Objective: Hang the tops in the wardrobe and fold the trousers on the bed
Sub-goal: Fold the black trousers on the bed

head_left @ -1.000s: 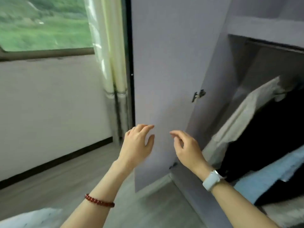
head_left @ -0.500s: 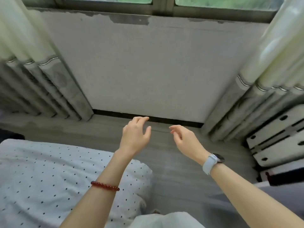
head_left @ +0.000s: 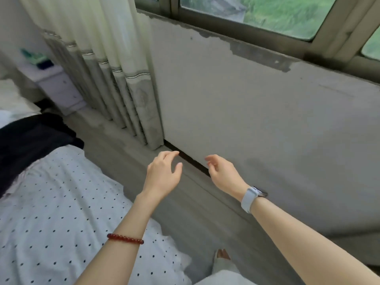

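Both hands, left (head_left: pixel 162 173) and right (head_left: pixel 224 173), hover empty with relaxed fingers beside the dotted bed (head_left: pixel 51 202), dark garment (head_left: pixel 28 138) lying on it

text: none readable | labels: none | numbers: none

your left hand (head_left: pixel 162 175): empty, relaxed fingers, raised over floor
your right hand (head_left: pixel 223 173): empty, loosely curled
bed (head_left: pixel 61 202): left of your fingers
dark garment (head_left: pixel 30 140): on bed, well apart from fingers
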{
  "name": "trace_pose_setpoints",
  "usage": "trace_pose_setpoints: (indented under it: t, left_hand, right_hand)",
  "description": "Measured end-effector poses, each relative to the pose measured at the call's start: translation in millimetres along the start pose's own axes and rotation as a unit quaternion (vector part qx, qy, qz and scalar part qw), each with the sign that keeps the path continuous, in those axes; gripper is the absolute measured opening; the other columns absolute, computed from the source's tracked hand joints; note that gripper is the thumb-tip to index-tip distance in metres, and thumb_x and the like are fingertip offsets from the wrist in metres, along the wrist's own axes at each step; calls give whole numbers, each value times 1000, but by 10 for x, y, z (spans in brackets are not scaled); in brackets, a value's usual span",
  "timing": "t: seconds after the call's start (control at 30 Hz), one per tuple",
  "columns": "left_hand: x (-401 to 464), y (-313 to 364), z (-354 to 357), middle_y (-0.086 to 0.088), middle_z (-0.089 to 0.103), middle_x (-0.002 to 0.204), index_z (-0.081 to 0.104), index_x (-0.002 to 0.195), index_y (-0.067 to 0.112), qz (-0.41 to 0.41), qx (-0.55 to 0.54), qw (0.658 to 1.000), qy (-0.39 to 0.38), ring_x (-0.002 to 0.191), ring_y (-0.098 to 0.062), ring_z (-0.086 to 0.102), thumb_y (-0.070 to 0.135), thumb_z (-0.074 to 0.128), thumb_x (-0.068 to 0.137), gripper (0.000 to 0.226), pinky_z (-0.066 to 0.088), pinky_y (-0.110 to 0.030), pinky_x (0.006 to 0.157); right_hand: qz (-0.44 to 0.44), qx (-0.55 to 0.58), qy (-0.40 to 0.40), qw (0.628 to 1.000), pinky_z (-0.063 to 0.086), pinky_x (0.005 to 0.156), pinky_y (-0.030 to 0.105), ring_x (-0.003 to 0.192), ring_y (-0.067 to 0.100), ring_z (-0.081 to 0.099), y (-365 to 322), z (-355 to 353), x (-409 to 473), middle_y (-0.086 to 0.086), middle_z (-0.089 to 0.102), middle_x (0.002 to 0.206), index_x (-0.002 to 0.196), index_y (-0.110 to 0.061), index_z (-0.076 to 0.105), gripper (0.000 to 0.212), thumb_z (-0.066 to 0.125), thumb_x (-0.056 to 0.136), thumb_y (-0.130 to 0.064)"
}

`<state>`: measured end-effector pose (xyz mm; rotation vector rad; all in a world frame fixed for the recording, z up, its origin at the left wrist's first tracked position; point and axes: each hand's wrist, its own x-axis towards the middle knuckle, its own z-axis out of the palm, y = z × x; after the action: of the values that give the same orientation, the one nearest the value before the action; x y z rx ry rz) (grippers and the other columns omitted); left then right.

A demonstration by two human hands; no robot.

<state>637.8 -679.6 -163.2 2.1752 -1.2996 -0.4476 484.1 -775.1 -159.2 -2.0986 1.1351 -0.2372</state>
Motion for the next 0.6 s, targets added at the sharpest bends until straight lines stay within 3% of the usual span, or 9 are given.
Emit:
trace_pose_setpoints:
  t: [0.17,0.2,0.27,0.43,0.6]
  left_hand:
    - [583,10,-161,-2,47,134,49,133,16,-51,39,997,46,122,-20,45,25,50,94,40,31,-36,103]
    - [796,-192,-334,-3,47,134,49,133,16,-105,41,990,86,122,-21,45,24,50,94,40,32,-36,103]
    - [811,-229,-409,-3,47,135,49,132,16,-109,46,989,86,121,-22,46,24,50,94,39,33,-36,103]
    - [1037,-952,-881,-1,45,137,47,134,17,-229,45,960,156,124,-19,43,26,45,96,39,33,-38,104]
    - [1345,-1844,-1483,-3,44,138,46,135,15,-310,29,929,201,126,-20,42,24,44,97,39,32,-36,106]
  right_hand:
    - [-65,-19,-33,997,38,93,25,116,19,51,-190,-222,825,4,56,127,130,-12,48,36,34,97,-14]
    - [-108,-32,-83,990,38,94,26,117,20,51,-458,-117,1318,4,56,127,130,-11,48,36,34,97,-14]
    - [-123,-42,-81,988,39,95,29,117,21,51,-496,-77,1393,5,56,126,129,-11,49,37,34,96,-12]
    - [-217,-53,-167,960,41,91,33,111,28,52,-1159,518,2195,12,60,116,117,-1,54,30,36,93,-8]
    - [-262,-70,-235,933,36,86,23,112,23,53,-1987,1265,2931,4,57,120,125,-12,51,35,35,94,-11]
